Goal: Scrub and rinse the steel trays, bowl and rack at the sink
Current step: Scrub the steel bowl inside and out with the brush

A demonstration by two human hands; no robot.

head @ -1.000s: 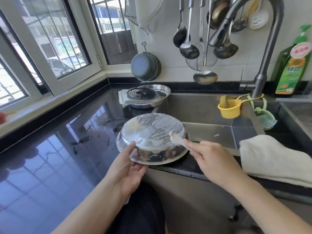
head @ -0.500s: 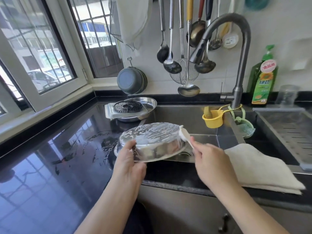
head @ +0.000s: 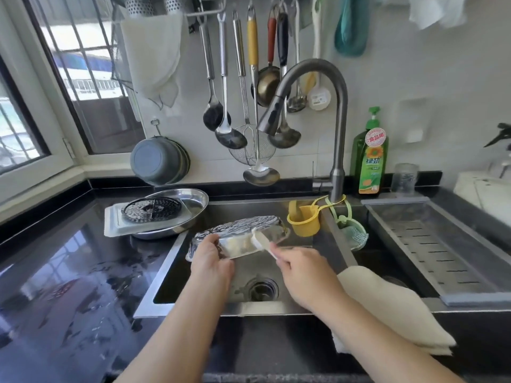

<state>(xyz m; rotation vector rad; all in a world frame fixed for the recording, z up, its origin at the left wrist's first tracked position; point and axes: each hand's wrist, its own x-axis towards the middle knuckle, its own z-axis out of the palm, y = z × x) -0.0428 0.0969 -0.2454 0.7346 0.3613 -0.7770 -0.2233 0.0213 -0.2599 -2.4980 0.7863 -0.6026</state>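
A: Where is the bowl [head: 237, 239]?

B: Upturned and tilted over the sink [head: 326, 244], foamy. The left hand [head: 211, 261] has its grip clamped on the near rim; the right hand [head: 301, 269] is clamped on a white brush [head: 261, 240] touching the bowl's side.

A: How will it handle?

B: Likely light, stiff, and slippery with soap, so the rim is the safest hold.

A: Anything unclear?

B: The bowl's inside is hidden. On the desk to the left, a round rack [head: 152, 208] lies on stacked trays [head: 177, 214]; how many is unclear.

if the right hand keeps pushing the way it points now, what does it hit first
Probably the soapy steel bowl: the right hand points up-left, its brush already on the bowl's side. Depth is hard to judge.
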